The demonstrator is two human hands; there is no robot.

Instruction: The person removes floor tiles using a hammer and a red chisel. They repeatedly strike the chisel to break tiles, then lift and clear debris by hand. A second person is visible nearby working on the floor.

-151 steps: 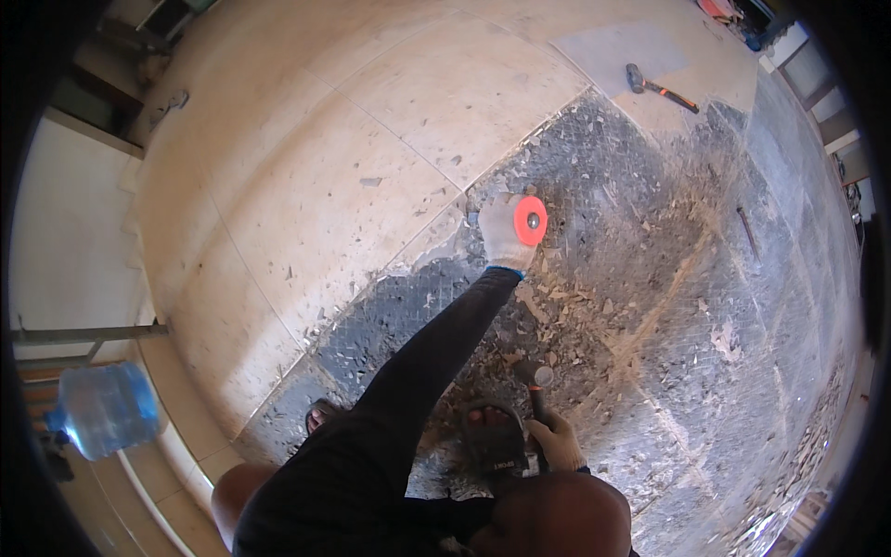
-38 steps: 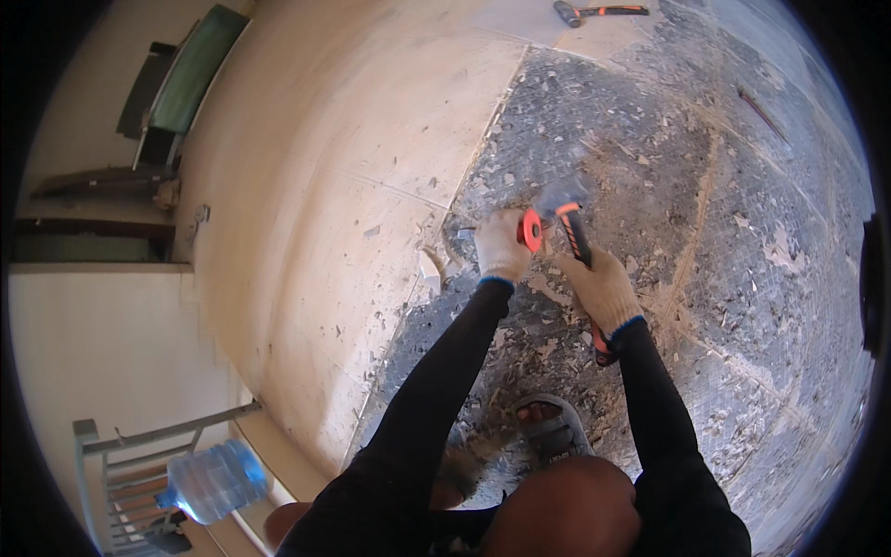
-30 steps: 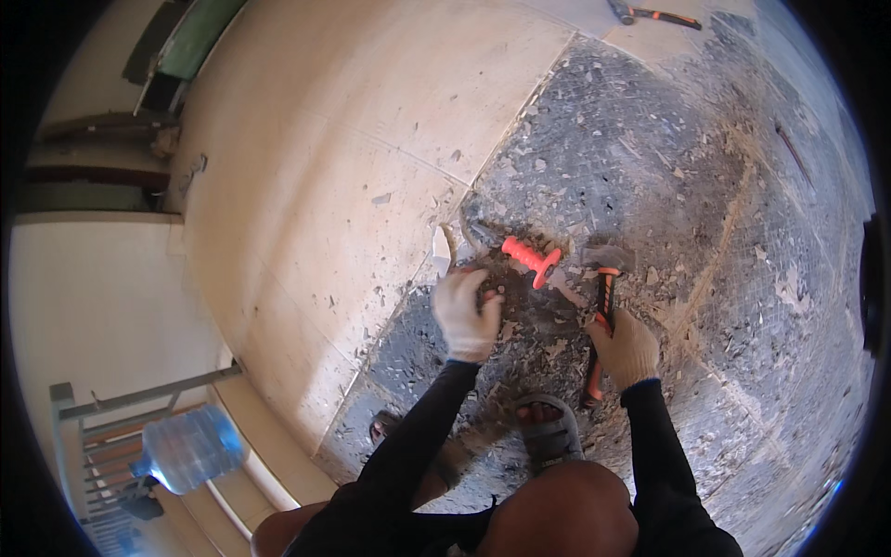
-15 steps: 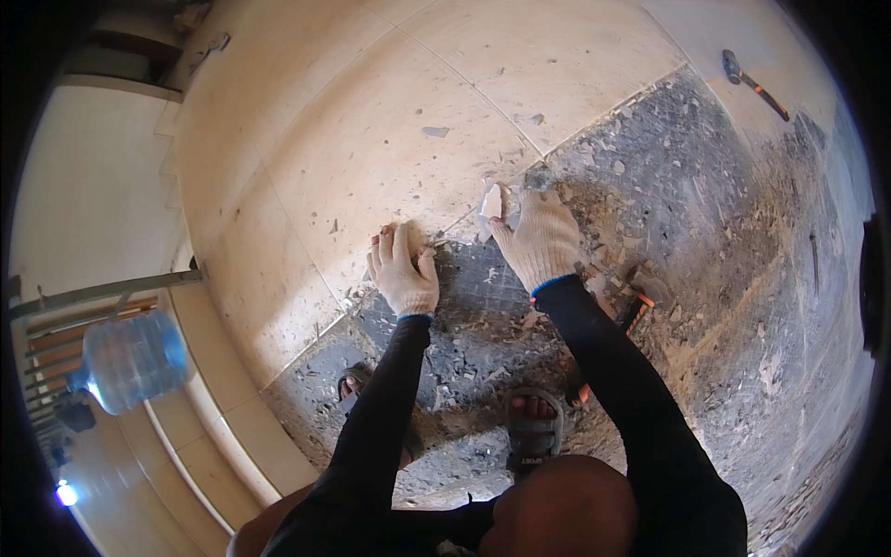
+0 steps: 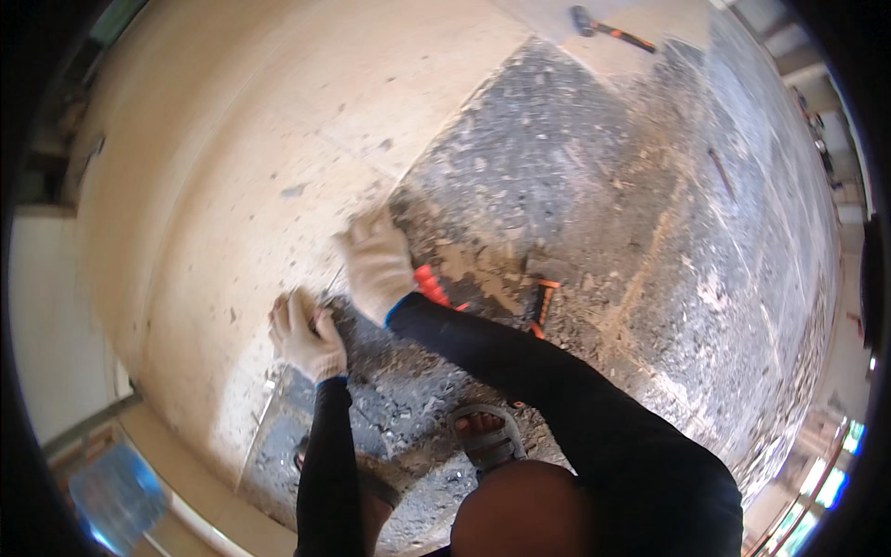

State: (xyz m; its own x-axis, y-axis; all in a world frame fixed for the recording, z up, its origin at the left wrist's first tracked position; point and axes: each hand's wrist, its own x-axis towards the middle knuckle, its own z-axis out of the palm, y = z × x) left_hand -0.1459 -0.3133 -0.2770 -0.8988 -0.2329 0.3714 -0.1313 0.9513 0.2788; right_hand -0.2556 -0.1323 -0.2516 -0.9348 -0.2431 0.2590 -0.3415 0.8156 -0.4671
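Both my hands wear cream knitted gloves with blue cuffs. My left hand point(image 5: 308, 340) rests at the broken edge of the beige floor tiles point(image 5: 213, 204), its fingers apart and bent over the tile. Just ahead and to the right, my right hand point(image 5: 376, 265) is over the same edge, smeared by motion; whether its fingers hold anything cannot be made out. Beside its wrist lies a red tool grip point(image 5: 432, 288), partly hidden by my arm. Further right, a hammer point(image 5: 545, 295) with an orange and black handle lies on the rubble.
Dark bare subfloor point(image 5: 520, 139) with tile chips and dust spreads to the right. A second hammer point(image 5: 613, 30) lies at the far side, and a thin rod point(image 5: 721, 174) at the right. My sandalled foot point(image 5: 487, 434) stands nearby. A blue water jug point(image 5: 116, 497) is at lower left.
The view has swung right, shifting the scene leftward. My right hand has moved along the tile edge; the pale tile shard by its thumb no longer shows. The red grip has come into sight.
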